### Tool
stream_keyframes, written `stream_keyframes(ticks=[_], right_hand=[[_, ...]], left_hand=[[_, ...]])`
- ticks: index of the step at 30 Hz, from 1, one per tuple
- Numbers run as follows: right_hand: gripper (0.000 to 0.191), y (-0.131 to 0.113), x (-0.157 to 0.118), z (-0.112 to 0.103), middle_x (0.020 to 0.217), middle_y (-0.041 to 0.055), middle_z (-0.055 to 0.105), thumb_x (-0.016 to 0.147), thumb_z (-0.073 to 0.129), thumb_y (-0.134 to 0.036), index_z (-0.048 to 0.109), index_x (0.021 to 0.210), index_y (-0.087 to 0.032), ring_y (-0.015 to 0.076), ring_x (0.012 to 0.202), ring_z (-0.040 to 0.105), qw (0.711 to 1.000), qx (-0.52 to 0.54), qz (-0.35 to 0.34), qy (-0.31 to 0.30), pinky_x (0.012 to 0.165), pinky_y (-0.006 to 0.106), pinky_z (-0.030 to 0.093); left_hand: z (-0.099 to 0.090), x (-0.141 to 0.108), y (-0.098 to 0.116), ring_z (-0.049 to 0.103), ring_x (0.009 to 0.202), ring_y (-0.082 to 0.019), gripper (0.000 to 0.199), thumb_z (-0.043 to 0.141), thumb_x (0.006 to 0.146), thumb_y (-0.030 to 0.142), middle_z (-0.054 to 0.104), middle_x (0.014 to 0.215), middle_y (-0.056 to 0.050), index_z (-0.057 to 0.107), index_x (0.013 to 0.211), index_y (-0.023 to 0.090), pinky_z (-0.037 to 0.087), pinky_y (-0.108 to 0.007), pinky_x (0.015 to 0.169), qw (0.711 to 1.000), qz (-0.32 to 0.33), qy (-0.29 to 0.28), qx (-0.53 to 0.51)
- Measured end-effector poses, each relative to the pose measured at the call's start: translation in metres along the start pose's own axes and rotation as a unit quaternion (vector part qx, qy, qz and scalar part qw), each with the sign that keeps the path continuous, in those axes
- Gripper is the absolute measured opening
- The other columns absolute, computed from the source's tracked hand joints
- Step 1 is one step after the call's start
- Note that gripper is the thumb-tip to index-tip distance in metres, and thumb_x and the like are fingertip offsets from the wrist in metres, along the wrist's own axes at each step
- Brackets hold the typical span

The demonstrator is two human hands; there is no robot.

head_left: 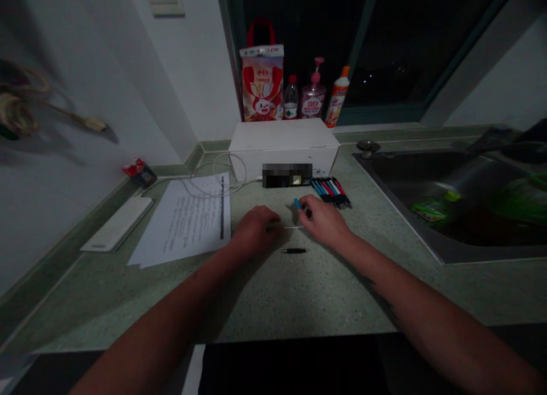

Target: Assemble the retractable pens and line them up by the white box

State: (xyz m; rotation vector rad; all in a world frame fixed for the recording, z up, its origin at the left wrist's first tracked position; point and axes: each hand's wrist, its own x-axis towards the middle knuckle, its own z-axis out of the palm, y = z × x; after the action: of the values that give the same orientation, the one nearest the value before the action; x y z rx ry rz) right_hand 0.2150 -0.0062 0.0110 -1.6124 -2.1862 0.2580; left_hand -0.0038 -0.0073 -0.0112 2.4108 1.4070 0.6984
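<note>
My right hand is closed on a blue pen barrel, whose end shows above the fingertips. My left hand is curled low over the counter; whatever its fingers hold is too dim to make out. Between the two hands runs a thin white stick, perhaps a pen refill. Nearer to me lies a black pen tip piece, flat on the counter. Beyond my right hand, several pens in blue, red, white and black lie side by side.
Printed sheets and a white power bank lie at the left, with a looped white cable. A white box stands behind, with bottles and a bag beyond it. The sink is at the right.
</note>
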Motion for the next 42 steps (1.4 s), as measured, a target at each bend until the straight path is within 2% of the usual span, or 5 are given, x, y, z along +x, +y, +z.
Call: stream_keyframes(ticks=[5, 12, 19, 36, 42], right_hand=[[0.017, 0.003, 0.002, -0.002, 0.094, 0.0060, 0.076, 0.097, 0.056, -0.028, 0.062, 0.111, -0.021, 0.0228, 0.082, 0.071, 0.998, 0.033, 0.034, 0.035, 0.069, 0.030, 0.045], [0.016, 0.010, 0.003, -0.004, 0.105, 0.0099, 0.076, 0.098, 0.055, -0.028, 0.065, 0.108, -0.020, 0.0251, 0.090, 0.071, 0.998, -0.028, 0.013, 0.053, 0.072, 0.032, 0.046], [0.018, 0.013, 0.003, -0.006, 0.106, 0.0106, 0.074, 0.098, 0.055, -0.025, 0.068, 0.108, -0.018, 0.0251, 0.092, 0.069, 0.996, -0.079, -0.025, 0.039, 0.071, 0.032, 0.045], [0.023, -0.010, -0.005, -0.006, 0.109, 0.0099, 0.073, 0.101, 0.051, -0.020, 0.069, 0.115, -0.019, 0.0230, 0.096, 0.067, 0.985, -0.086, -0.141, -0.047, 0.082, 0.032, 0.047], [0.039, -0.007, -0.006, -0.002, 0.128, 0.0130, 0.072, 0.100, 0.048, -0.019, 0.057, 0.138, -0.016, 0.0258, 0.099, 0.072, 0.999, -0.006, -0.050, 0.007, 0.084, 0.034, 0.052]], left_hand=[[-0.004, 0.002, 0.004, 0.064, 0.088, -0.024, 0.008, 0.068, 0.088, 0.016, 0.071, 0.089, -0.007, 0.073, 0.084, 0.020, 0.051, -0.039, 0.081, 0.995, 0.032, -0.052, 0.073], [-0.011, 0.005, -0.004, 0.063, 0.086, -0.023, 0.017, 0.058, 0.093, 0.012, 0.070, 0.087, -0.006, 0.071, 0.086, 0.019, 0.050, -0.037, 0.082, 0.998, -0.015, -0.018, 0.059], [-0.021, 0.002, -0.004, 0.062, 0.096, -0.022, 0.025, 0.049, 0.103, 0.023, 0.073, 0.098, -0.006, 0.074, 0.107, 0.020, 0.049, -0.038, 0.090, 0.996, 0.031, 0.085, 0.015], [-0.015, -0.002, 0.003, 0.062, 0.097, -0.024, 0.023, 0.058, 0.099, 0.016, 0.073, 0.101, -0.006, 0.074, 0.113, 0.024, 0.047, -0.038, 0.088, 0.988, 0.094, 0.055, 0.111], [-0.018, -0.008, 0.016, 0.061, 0.117, -0.028, 0.034, 0.066, 0.097, 0.032, 0.070, 0.123, -0.012, 0.065, 0.129, 0.022, 0.047, -0.044, 0.101, 0.984, 0.096, 0.137, 0.056]])
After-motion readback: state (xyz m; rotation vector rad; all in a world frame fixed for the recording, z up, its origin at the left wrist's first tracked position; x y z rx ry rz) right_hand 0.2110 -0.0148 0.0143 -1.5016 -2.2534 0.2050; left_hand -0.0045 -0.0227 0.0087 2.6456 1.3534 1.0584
